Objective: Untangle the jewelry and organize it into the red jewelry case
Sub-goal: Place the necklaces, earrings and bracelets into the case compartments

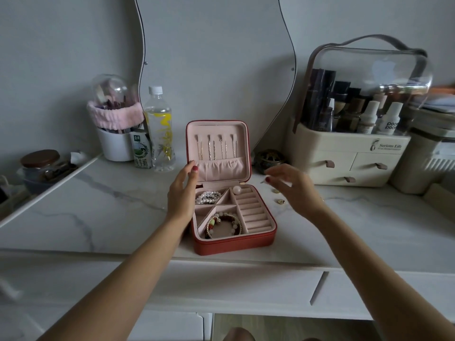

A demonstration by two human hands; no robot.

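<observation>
Red leatherette covers the jewelry case (pixel 234 244), which stands open at the centre of the frame on the white marble-patterned worktop (pixel 103 207), its lid (pixel 218 148) upright and lined in pale pink. Thin chains (pixel 216 147) hang from hooks inside the lid, their lower ends tucked into a gathered pocket. In the base, a pearl bracelet (pixel 208 196) lies in the upper left compartment, a beaded bracelet (pixel 222 223) with red, green and white beads lies in the lower compartment, and a round pale bead (pixel 236 190) sits at the top of the ring-roll section (pixel 253 210).

The left hand (pixel 182 195) rests against the left side of the case, fingers straight and relaxed, the thumb touching the lid's left edge; its grip is released. The right hand (pixel 293 187) hovers right of the case, above the worktop, blurred, pinching what looks like a small thin piece (pixel 263 181) between thumb and forefinger. Two small gold earrings (pixel 278 196) lie on the worktop just below that hand.

In the upper left stand a white brush pot (pixel 115 146) with a pink headband round it, a milk carton (pixel 141 151) and a clear water bottle (pixel 159 129). At the upper right sits a cream cosmetics organiser (pixel 349 163) with a clear domed lid. A wavy-edged mirror (pixel 216 57) leans behind the case.
</observation>
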